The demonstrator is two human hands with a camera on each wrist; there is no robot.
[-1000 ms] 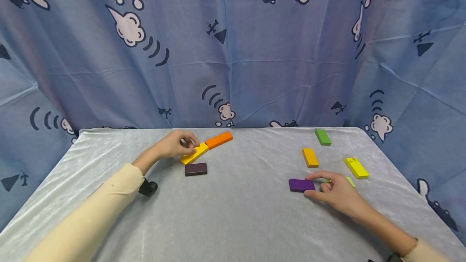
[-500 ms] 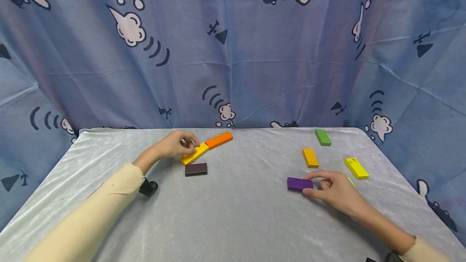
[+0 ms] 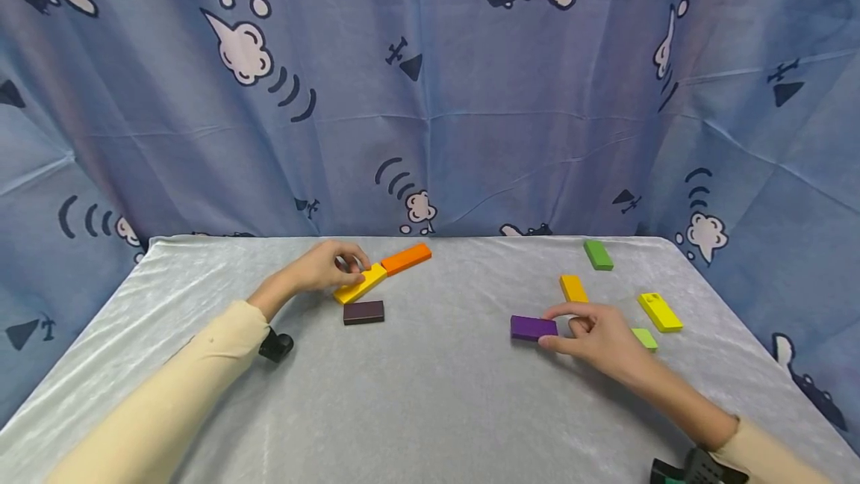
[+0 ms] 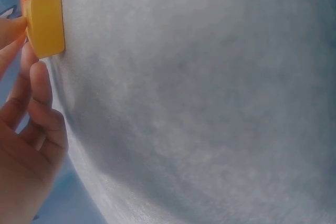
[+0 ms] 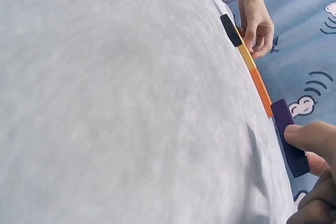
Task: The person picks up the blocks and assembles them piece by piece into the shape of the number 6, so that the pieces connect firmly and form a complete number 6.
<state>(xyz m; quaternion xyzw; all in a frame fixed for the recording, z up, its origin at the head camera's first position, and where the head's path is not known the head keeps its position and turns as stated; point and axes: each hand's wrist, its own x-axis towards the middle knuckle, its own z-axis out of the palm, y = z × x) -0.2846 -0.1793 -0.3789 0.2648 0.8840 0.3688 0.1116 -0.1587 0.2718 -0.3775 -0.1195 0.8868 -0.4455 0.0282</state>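
Observation:
In the head view my right hand [image 3: 598, 334] pinches one end of a purple block [image 3: 533, 328] between thumb and fingers. The right wrist view shows that purple block [image 5: 290, 139] with the thumb across its face. On the left, my left hand [image 3: 329, 266] holds a yellow block [image 3: 360, 286] by its far-left part, thumb and fingertips on it. An orange block [image 3: 406, 258] lies end to end with the yellow one. Just in front lies a dark brown block [image 3: 363, 312], apart from the yellow one in the head view.
Right of centre lie a green block [image 3: 598, 255], an amber block [image 3: 574, 288], a bright yellow block [image 3: 660, 312] and a lime block [image 3: 645, 339], partly behind the right hand. A pale cloth covers the table [image 3: 416, 409]; a blue patterned curtain [image 3: 470, 95] hangs behind.
My right hand has moved left and slightly away from me with the purple block, uncovering more of the lime block. The left hand stays on the yellow block.

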